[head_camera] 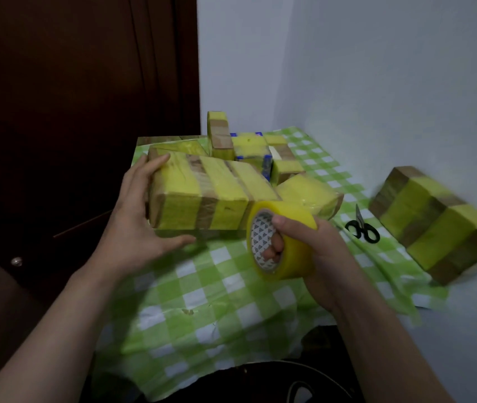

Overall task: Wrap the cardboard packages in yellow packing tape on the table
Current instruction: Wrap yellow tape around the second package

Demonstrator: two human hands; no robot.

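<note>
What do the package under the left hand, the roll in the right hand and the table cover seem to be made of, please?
The package looks like brown cardboard, matte where bare, crossed by glossy yellow bands. The roll is shiny translucent yellow plastic tape on a printed core, probably card. The table cover seems thin plastic or paper: it creases and wrinkles.

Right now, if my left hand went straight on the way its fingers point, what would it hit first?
The big taped box, most likely: your left hand lies against its left end, fingers reaching over the top edge.
</note>
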